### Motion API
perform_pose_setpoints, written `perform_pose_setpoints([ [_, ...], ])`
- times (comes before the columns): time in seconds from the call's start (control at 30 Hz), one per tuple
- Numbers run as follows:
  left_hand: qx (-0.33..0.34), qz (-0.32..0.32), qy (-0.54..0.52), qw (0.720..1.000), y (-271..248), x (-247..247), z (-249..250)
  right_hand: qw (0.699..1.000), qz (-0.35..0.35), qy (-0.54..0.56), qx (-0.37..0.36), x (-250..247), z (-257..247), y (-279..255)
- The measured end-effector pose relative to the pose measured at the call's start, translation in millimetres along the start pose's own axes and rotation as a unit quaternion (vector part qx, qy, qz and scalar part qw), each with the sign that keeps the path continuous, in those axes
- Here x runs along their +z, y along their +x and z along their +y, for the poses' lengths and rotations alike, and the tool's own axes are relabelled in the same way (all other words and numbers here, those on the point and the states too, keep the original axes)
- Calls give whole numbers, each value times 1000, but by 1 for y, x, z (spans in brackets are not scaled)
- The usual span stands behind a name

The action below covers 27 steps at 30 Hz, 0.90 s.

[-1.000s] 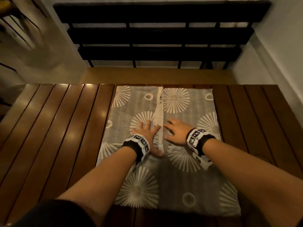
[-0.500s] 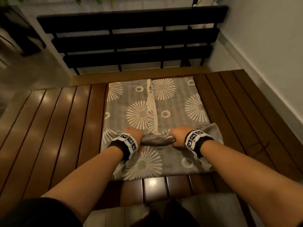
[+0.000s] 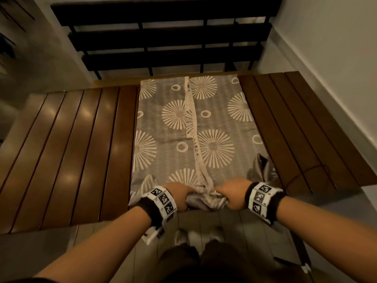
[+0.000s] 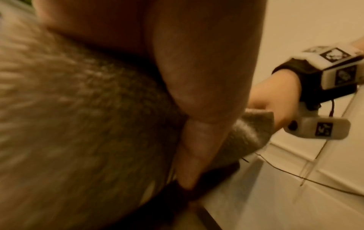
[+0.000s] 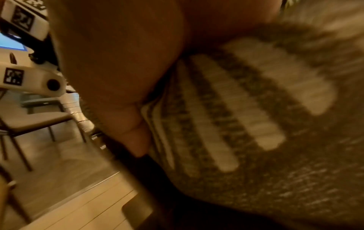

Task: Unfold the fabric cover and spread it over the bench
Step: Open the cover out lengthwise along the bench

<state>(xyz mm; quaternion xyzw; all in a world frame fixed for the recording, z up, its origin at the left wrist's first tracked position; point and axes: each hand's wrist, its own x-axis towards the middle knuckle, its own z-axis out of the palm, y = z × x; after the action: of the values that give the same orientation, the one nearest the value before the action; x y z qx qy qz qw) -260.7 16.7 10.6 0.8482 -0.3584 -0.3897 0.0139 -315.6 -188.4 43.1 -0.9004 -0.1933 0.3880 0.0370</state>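
A grey fabric cover [image 3: 179, 127] with white sunburst and ring prints lies folded in a strip across the dark wooden slatted bench [image 3: 81, 152]. Its near end is bunched up at the bench's front edge. My left hand [image 3: 179, 196] grips that bunched end from the left, and my right hand [image 3: 232, 196] grips it from the right, fists close together. The left wrist view shows the cover [image 4: 78, 116] under my left hand and the right hand [image 4: 275, 105] holding a fold. In the right wrist view the cover [image 5: 256, 109] fills the frame, blurred.
A black slatted backrest or railing [image 3: 167, 37] stands behind the bench. A white wall [image 3: 336, 58] runs along the right. Bare slats [image 3: 295, 123] lie right of the cover. Pale floor [image 3: 224, 227] is below the front edge. A chair [image 5: 35, 121] shows in the right wrist view.
Both hands went from lying flat on the cover's middle to gripping its top layer and have pulled it toward me to the bench's front edge.
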Motion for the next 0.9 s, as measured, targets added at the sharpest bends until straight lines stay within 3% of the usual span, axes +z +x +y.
perform_pose_setpoints([
  [0.17,10,-100,-180,979,-30,22,15,993,-101,61,-14,51,-13,-12],
  [0.2,3,-94,-191,977,-30,21,16,992,-111,66,-8,53,-13,-13],
  [0.23,-3,-57,-181,982,-29,19,15,994,-94,61,-11,53,-11,-13],
  [0.33,-29,158,-49,986,-19,11,4,998,59,22,-8,43,1,-5],
  [0.4,-51,222,28,973,-11,15,-7,985,170,37,9,32,16,4],
  [0.47,-85,173,58,979,-4,25,-14,969,236,34,58,26,28,15],
  [0.57,-98,130,40,986,6,45,-13,966,198,49,159,36,24,34],
  [0.7,-60,161,31,985,16,47,3,971,186,89,122,62,-6,49],
  [0.8,-57,168,13,984,25,37,12,959,234,132,87,59,-11,43],
  [0.9,-70,158,17,985,31,33,9,946,269,124,135,54,-10,29],
])
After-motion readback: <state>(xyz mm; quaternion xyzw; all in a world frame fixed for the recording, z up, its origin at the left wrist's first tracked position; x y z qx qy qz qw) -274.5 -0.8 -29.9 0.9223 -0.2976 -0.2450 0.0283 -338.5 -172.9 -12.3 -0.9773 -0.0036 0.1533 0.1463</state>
